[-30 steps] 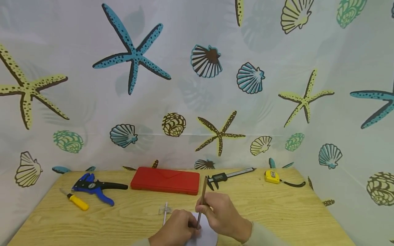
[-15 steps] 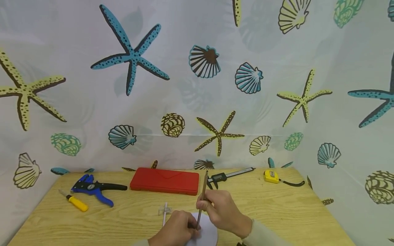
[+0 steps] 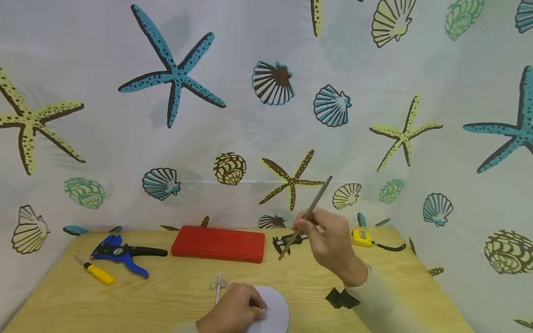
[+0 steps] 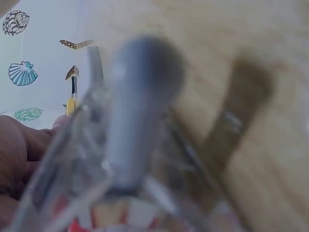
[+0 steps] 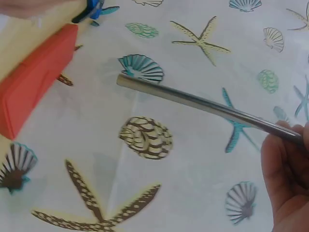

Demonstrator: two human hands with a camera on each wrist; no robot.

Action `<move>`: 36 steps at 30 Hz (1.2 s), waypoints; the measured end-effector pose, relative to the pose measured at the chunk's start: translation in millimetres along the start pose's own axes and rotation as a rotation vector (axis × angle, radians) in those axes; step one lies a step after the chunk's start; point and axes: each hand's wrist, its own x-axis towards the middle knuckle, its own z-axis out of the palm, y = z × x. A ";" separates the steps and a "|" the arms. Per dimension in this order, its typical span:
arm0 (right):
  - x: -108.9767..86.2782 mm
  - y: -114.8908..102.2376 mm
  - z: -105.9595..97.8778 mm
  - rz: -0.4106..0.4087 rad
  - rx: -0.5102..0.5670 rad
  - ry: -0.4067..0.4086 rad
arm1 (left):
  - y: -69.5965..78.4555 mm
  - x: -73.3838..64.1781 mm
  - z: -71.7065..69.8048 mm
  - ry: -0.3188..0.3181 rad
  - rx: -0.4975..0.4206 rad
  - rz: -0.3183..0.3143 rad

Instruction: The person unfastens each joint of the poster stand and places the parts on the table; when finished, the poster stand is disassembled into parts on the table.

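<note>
In the head view my right hand [image 3: 329, 238] grips a slim metal rod [image 3: 306, 215], which slants up to the right, its lower end above the table. The right wrist view shows the metal rod's straight, shiny length reaching out from the fingers. My left hand [image 3: 237, 307] rests at the left side of a round white disc [image 3: 272, 307] with curled fingers, a small white piece [image 3: 263, 309] at the tips of finger and thumb. A blurred grey knob [image 4: 142, 72] behind clear plastic hides most of the left wrist view.
Behind the left hand stands a thin white stick [image 3: 218, 289] at a clear clip. Along the back lie a blue wire stripper [image 3: 118, 253], a red case [image 3: 218, 244], a digital caliper [image 3: 287, 239] and a yellow tape measure [image 3: 361, 237]. A yellow-handled tool [image 3: 100, 274] lies left; black pieces [image 3: 342, 299] lie beside the right sleeve.
My right hand has lifted the metal rod away from the disc and left fingertips, up and to the right, tilting it further. The left hand stays at the disc.
</note>
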 end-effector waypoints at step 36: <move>3.5 3.5 -45.5 0.299 -0.036 -0.139 | 2.4 4.6 0.7 0.011 0.001 -0.050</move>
